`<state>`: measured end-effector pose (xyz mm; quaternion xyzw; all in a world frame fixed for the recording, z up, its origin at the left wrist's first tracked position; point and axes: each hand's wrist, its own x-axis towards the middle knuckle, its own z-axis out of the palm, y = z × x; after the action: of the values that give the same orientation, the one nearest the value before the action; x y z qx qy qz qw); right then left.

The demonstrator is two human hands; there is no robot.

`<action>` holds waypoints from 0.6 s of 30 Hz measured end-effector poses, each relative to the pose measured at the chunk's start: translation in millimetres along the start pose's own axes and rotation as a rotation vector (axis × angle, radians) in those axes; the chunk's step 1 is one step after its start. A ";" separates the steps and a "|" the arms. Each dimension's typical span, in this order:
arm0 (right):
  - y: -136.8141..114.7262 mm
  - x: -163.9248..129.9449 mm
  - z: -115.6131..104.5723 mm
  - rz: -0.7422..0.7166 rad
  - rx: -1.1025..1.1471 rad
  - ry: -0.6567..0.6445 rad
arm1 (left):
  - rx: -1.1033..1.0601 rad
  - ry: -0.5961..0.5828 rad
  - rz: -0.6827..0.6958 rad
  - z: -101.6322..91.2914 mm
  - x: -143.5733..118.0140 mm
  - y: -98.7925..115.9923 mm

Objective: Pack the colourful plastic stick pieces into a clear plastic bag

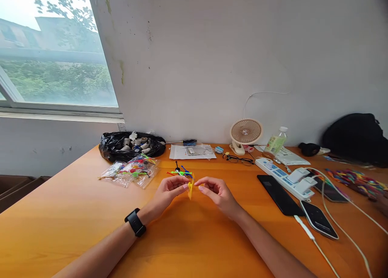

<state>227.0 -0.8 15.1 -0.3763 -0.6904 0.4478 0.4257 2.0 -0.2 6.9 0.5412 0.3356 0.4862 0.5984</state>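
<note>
Above the middle of the table, my left hand [170, 192] pinches a small yellow plastic piece [190, 190] between thumb and fingers. The piece stands on edge with thin tips pointing up and down. Just right of it is my right hand [217, 194], its fingers curled and the thumb and index tips close together; anything between them is too small to make out. Behind my hands lie several small coloured plastic pieces [182, 172] in green, blue, red and black with pointed arms. A black watch [135, 222] is on my left wrist.
Clear plastic bags of coloured parts [130, 172] lie left, before a black bag [109, 146] of rolls. At the back are papers [178, 151], a fan [246, 131], glasses [239, 160] and a bottle [275, 143]. Right: a power strip [280, 177], phones [319, 219] and cables.
</note>
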 end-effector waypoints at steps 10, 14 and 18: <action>2.2 -1.3 1.5 -0.004 -0.008 -0.043 | 0.011 -0.015 -0.004 -1.0 0.8 -2.3; 1.8 -1.6 0.0 -0.011 -0.007 -0.056 | 0.019 -0.030 -0.003 -0.6 0.1 -3.1; 1.9 -1.6 -0.9 -0.006 -0.033 -0.058 | 0.060 -0.061 0.004 -0.5 -0.7 -5.8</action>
<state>228.7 -1.4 13.1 -0.3678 -0.7110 0.4457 0.4007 2.6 -0.4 1.1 0.5741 0.3305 0.4603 0.5910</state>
